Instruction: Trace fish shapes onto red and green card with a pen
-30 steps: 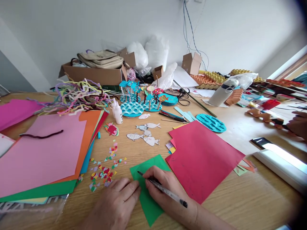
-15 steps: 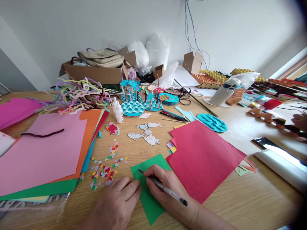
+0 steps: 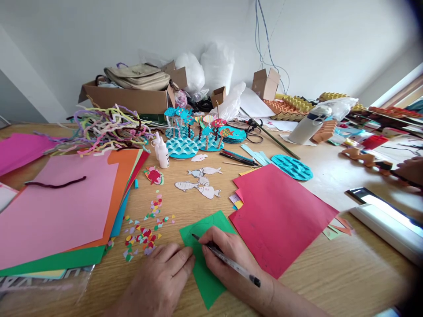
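Observation:
A piece of green paper (image 3: 209, 281) lies at a slant on the wooden table before me. My right hand (image 3: 228, 259) rests on it, closed around a clear-barrelled black pen (image 3: 231, 263), its tip touching the upper left part of the sheet. Faint drawn lines show near the top of that paper. At its left edge lies my left hand (image 3: 167, 270), fingers flat and slightly bent, fingertips on the paper's border and holding nothing. Left of the hands are scattered paper confetti bits (image 3: 145, 235). Beyond are several white cut-out paper fish (image 3: 209, 192) and a decorated red fish (image 3: 153, 176).
Red paper (image 3: 284, 215) lies to the right, stacked coloured sheets (image 3: 66, 207) to the left. Glue bottles (image 3: 162, 154), blue wave-covered discs (image 3: 182, 147), pipe cleaners (image 3: 109, 127) and pens (image 3: 238, 158) stand or lie farther back. Another person's hand (image 3: 411, 169) shows at the right edge.
My right hand and the pen have shifted very slightly, the tip moving a little to the right. My left hand stays in place, and the view has tilted a touch.

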### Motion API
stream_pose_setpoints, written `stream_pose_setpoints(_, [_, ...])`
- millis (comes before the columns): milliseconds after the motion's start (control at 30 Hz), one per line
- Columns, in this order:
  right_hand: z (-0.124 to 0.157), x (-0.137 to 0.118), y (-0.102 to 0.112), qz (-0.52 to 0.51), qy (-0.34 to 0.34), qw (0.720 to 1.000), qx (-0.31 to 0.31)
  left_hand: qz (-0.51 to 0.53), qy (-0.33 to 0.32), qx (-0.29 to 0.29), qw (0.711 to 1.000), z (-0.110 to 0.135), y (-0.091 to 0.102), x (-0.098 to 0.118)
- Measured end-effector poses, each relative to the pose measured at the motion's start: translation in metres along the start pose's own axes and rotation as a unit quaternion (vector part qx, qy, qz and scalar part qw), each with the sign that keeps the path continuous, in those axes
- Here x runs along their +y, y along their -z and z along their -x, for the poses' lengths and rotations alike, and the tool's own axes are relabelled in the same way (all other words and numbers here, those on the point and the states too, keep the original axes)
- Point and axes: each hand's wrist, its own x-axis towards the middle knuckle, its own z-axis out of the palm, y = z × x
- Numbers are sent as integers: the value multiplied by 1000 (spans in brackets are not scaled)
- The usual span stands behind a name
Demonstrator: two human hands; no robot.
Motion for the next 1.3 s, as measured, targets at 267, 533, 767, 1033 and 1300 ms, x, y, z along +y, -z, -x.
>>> stream_pose_setpoints(267, [3,-5,7,0,-10,1000,-7,12,-12,-5,1000,-2,2,-3])
stream_pose_setpoints(533, [4,-5,10,-12,-26,1000,-9,22,-13,28,999,-4,2,-1])
stream_pose_setpoints(767, [2,-1,4,-48,-49,998,-10,21,3,5,1000,-3,1,-1])
stream_pose_setpoints(1033, [-1,2,2,-34,-57,997,-37,12,13,-16,1000,-3,3,0])
stream_pose_setpoints(1300, [-1,-2,3,-3,-45,999,-22,34,12,-28,999,-2,3,-1])
